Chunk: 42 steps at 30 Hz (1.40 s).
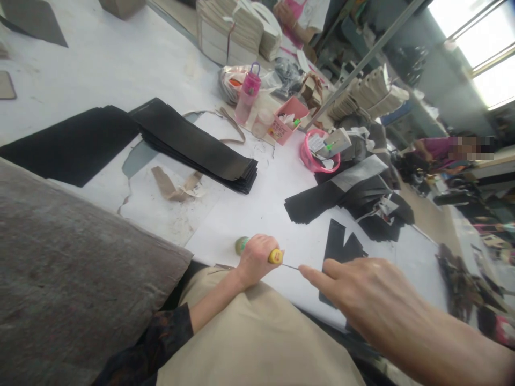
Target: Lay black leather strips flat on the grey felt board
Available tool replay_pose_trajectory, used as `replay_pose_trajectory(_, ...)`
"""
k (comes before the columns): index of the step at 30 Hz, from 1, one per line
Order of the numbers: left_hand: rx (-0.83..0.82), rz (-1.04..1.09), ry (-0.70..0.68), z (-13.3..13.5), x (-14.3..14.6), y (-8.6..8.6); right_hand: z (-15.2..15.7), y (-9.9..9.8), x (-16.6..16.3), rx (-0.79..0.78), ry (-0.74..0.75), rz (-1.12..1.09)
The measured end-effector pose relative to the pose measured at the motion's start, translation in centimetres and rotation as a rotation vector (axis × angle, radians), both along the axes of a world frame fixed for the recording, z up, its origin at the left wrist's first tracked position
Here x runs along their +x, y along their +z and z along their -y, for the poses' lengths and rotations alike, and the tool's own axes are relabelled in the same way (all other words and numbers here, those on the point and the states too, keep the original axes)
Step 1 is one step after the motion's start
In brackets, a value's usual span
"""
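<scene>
My left hand (257, 257) is closed around a small object with a round yellow end (276, 256) that bears red marks. A green cylinder (241, 245) shows on the hand's other side. Whether it is part of the same object I cannot tell. From the yellow end a thin dark strand or rod (290, 266) runs to the fingertips of my right hand (354, 281), which pinch its far end. Just beyond the right hand lie cut black pieces (335, 244) on the white table (225, 220).
A fanned stack of black strips (197, 142) lies left of centre, near brown scraps (171, 185). More black pieces (314, 199) are at right. Behind stand a pink bottle (248, 94), pink box (286, 126) and pink basket (319, 153). A grey-brown board (80, 273) covers the lower left.
</scene>
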<state>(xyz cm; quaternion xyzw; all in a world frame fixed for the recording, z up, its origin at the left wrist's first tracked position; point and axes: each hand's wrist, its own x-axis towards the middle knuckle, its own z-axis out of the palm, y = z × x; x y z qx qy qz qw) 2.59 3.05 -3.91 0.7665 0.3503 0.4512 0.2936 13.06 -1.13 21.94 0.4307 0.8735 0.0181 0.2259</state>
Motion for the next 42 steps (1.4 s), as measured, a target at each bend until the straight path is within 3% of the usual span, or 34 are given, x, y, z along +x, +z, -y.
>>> replay_pose_trajectory(5, -0.006, -0.005, 0.007, 0.0, -0.1, -0.3, -0.1, -1.5, 0.1, -0.024, -0.077, 0.039)
replay_pose_trajectory(18, -0.005, -0.001, -0.005, -0.1, 0.0, 0.0, -0.4, -1.6, 0.1, -0.091, -0.102, 0.076)
replay_pose_trajectory(31, 0.003, 0.003, -0.018, -0.1, 0.3, -0.2, -0.4, -2.1, -0.5, -0.064, -0.005, 0.077)
replay_pose_trajectory(38, -0.004, -0.010, -0.027, -0.1, 0.5, 0.1, 0.1, -3.4, -0.9, -0.004, 0.078, 0.145)
replay_pose_trajectory(42, 0.009, -0.016, -0.045, -0.1, 0.6, 0.2, 0.4, -2.7, -0.5, 0.034, 0.101, 0.174)
